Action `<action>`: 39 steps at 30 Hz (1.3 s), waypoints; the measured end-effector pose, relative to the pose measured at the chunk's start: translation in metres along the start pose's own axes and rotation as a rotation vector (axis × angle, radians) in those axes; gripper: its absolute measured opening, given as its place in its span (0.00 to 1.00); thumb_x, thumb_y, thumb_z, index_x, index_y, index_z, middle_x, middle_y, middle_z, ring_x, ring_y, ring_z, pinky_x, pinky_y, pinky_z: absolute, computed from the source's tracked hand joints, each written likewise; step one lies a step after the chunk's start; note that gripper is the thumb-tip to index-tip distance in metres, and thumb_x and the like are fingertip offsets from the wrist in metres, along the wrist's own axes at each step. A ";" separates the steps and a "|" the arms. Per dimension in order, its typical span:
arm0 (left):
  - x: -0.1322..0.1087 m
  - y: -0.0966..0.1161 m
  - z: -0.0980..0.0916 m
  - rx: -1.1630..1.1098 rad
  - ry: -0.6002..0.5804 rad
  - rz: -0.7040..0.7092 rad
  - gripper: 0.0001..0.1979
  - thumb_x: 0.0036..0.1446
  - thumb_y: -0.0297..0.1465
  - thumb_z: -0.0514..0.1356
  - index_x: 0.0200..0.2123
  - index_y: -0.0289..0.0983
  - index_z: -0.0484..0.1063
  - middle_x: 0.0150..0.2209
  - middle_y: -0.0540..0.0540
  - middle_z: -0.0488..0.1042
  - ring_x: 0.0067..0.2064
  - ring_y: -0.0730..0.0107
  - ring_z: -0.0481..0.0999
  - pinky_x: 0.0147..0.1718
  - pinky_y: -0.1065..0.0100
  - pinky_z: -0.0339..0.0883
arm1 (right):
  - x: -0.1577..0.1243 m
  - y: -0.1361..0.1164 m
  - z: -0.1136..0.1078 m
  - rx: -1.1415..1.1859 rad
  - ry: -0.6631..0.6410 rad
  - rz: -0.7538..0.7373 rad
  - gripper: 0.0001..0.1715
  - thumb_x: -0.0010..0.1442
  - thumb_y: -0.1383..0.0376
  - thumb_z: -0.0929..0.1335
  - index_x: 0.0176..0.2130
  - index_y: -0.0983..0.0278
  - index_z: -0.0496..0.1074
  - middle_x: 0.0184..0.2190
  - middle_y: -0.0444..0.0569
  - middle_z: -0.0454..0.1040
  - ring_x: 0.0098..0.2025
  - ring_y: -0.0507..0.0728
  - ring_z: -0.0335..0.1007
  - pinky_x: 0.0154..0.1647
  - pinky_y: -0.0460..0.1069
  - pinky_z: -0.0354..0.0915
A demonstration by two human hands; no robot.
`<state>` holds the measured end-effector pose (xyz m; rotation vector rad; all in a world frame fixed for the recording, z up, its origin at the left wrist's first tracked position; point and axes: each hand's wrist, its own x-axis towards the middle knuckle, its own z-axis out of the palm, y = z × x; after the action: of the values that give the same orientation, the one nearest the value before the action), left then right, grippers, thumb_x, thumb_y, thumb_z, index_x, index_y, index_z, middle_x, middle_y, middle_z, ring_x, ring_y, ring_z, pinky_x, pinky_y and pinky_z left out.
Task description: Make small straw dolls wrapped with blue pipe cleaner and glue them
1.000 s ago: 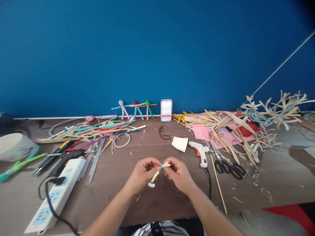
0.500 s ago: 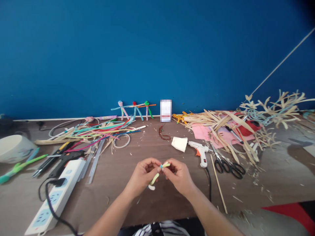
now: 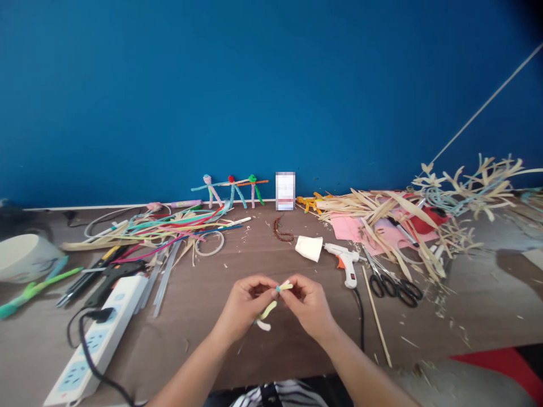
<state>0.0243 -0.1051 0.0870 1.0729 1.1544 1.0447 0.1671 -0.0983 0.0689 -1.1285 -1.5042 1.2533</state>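
Between my two hands, just above the table, is a small pipe-cleaner piece [image 3: 268, 309] with pale yellow and white ends and a bit of blue at its upper part. My left hand [image 3: 250, 299] is closed in a pinch on it, the yellow and white ends hanging below the fingers. The thumb and fingers of my right hand [image 3: 306, 299] pinch its upper end near the blue bit, beside a short yellow tip. Fingers hide part of the piece. Against the blue wall, three pipe-cleaner figures [image 3: 232, 189] stand side by side.
On the right lie a white glue gun [image 3: 345, 261], a white paper cup [image 3: 309, 249], scissors [image 3: 394, 286], a thin stick [image 3: 376, 316] and dried strips [image 3: 365, 206]. A power strip [image 3: 97, 345], coloured pipe cleaners [image 3: 182, 220] and a white bowl [image 3: 27, 257] occupy the left. A phone-like card [image 3: 285, 191] leans on the wall.
The hanging yellow and white ends have shifted slightly to the right and down. Both hands keep nearly the same place and pinch.
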 end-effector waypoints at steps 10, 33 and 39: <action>-0.001 -0.003 -0.002 0.141 0.040 0.191 0.03 0.43 0.28 0.60 0.24 0.33 0.73 0.24 0.48 0.68 0.25 0.76 0.67 0.23 0.76 0.60 | -0.002 -0.006 0.005 -0.042 0.033 0.014 0.09 0.50 0.64 0.64 0.22 0.66 0.66 0.17 0.42 0.65 0.20 0.48 0.59 0.21 0.42 0.57; -0.004 -0.013 -0.001 0.782 0.078 0.620 0.10 0.53 0.25 0.50 0.34 0.36 0.71 0.30 0.44 0.68 0.32 0.72 0.68 0.31 0.72 0.63 | 0.003 0.003 0.016 0.475 0.066 0.334 0.11 0.44 0.62 0.69 0.21 0.67 0.64 0.15 0.40 0.66 0.17 0.46 0.58 0.18 0.42 0.56; -0.002 -0.009 -0.001 0.686 0.065 0.548 0.10 0.51 0.25 0.52 0.33 0.36 0.72 0.29 0.44 0.70 0.31 0.71 0.69 0.31 0.71 0.63 | 0.004 0.001 0.015 0.502 0.061 0.362 0.11 0.43 0.63 0.68 0.21 0.66 0.63 0.15 0.39 0.65 0.15 0.46 0.57 0.16 0.41 0.55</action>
<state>0.0237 -0.1089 0.0783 1.9892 1.3476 1.1229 0.1514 -0.0978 0.0664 -1.1070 -0.8814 1.7051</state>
